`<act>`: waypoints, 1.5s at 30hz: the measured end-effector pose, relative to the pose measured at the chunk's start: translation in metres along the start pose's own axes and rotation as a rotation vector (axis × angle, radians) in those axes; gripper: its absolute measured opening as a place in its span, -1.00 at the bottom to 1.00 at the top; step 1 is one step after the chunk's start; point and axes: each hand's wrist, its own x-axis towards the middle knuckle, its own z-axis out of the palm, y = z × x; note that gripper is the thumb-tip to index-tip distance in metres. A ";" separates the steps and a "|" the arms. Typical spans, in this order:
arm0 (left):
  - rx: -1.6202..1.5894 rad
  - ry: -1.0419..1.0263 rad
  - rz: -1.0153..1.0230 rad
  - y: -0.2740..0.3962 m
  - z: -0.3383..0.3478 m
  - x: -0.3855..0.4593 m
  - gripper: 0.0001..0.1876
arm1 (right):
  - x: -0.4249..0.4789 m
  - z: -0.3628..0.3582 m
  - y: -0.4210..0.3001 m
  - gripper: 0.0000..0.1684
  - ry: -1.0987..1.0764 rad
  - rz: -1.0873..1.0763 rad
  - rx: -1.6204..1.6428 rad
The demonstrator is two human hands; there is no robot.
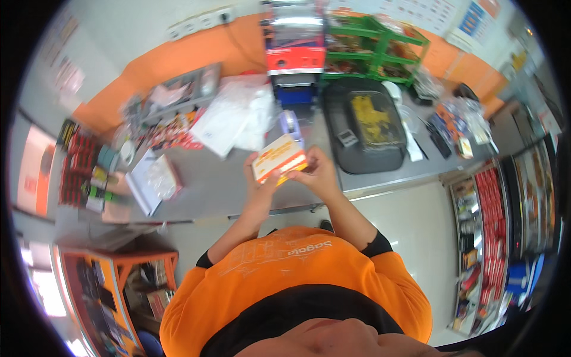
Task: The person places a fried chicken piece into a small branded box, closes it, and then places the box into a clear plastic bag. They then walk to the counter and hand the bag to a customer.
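Observation:
A small white cardboard box with orange and yellow print (280,158) is held above the near edge of a grey counter. My left hand (261,176) grips its left side and lower corner. At the box's right lower edge, my right hand (316,172) has its thumb and fingers closed on it. Just behind the box stands a purple tape dispenser (291,125). White plastic bags and paper (229,118) lie beyond it to the left. Right of my hands sits a dark lid or tray (366,158), bearing a clear-lidded container of yellow food (372,118).
Green racks (374,53) and a red-fronted machine (295,60) stand at the back. On the left are a plastic bag on a white pad (163,178), sachets (171,131) and stacked red packs (73,178). A stocked shelf (479,245) stands at right, an orange cabinet (116,259) at lower left.

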 end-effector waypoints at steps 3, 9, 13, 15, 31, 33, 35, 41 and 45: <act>-0.095 -0.096 -0.066 -0.005 0.012 0.004 -0.13 | -0.001 -0.043 0.026 -0.61 -0.064 -0.051 -0.449; -0.026 0.032 -0.061 -0.058 0.011 0.034 -0.25 | -0.005 -0.189 0.019 -0.82 0.453 -0.004 -0.550; 0.450 0.523 0.177 -0.164 -0.068 0.080 -0.14 | -0.032 -0.390 0.045 -0.72 0.974 -0.050 -0.746; 0.554 0.578 0.301 -0.187 -0.086 0.088 -0.11 | -0.060 -0.518 0.064 -0.57 1.207 0.043 -0.657; 1.595 1.123 0.160 -0.243 -0.068 0.031 -0.04 | -0.060 -0.921 0.067 0.35 1.605 0.952 -0.863; 1.593 1.163 0.034 -0.242 -0.067 0.010 -0.06 | -0.061 -0.923 0.056 0.38 1.515 1.028 -0.935; 1.592 1.224 -0.036 -0.233 -0.055 0.002 -0.09 | -0.085 -0.940 0.061 0.36 1.551 0.979 -1.072; 1.501 1.442 -0.088 -0.234 -0.059 -0.053 -0.16 | -0.138 -0.926 0.068 0.12 1.620 0.316 -0.440; 1.302 1.539 -0.212 -0.237 -0.057 -0.053 -0.19 | -0.177 -0.918 0.047 -0.54 1.293 -0.003 -0.306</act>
